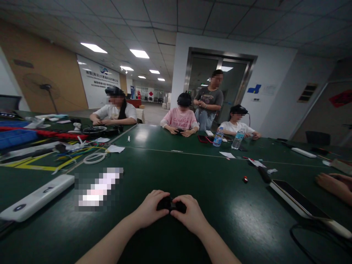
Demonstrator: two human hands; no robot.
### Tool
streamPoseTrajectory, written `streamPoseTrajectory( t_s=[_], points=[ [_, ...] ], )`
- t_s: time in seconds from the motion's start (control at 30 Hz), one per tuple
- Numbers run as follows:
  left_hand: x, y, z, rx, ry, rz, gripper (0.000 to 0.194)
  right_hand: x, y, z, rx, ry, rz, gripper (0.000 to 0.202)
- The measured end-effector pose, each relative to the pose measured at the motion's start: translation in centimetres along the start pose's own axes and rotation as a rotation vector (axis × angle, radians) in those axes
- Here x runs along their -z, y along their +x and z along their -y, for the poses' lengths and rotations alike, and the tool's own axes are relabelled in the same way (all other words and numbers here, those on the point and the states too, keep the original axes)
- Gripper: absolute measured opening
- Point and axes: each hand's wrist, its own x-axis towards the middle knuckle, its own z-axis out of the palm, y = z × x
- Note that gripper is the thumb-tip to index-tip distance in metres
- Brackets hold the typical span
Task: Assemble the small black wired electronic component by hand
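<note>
A small black object [172, 206] sits between my two hands, low in the middle of the view over the green table [165, 168]. My left hand [152, 208] grips its left end, with the thumb in front and the fingers curled behind. Its right end is in my right hand [189, 212], held the same way. The thumbs nearly meet at its middle. Much of the object is hidden by my fingers, and its exact kind cannot be made out.
Left lie a white power bank-like device [38, 198], a blurred-out bright item [100, 187], coiled cables [94, 158] and blue trays [18, 139]. Right are a red item [245, 179], a dark-screened device [295, 198] and a person's hands [337, 185]. Bottles [238, 139] and several people are beyond.
</note>
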Motion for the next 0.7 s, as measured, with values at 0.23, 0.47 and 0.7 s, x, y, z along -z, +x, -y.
streamPoseTrajectory(
  t_s=[0.23, 0.47, 0.7],
  points=[
    [0.2, 0.0, -0.4, 0.015, 0.002, 0.002, 0.046, 0.2, 0.0, 0.3, -0.02, 0.003, 0.021, 0.023],
    [0.2, 0.1, -0.5, 0.016, 0.017, 0.011, 0.041, -0.1, 0.5, -0.6, -0.003, 0.108, -0.031, 0.021],
    [0.3, 0.0, -0.6, 0.02, 0.013, 0.01, 0.04, 0.3, 0.7, -0.9, -0.04, 0.214, -0.072, 0.023]
  ],
)
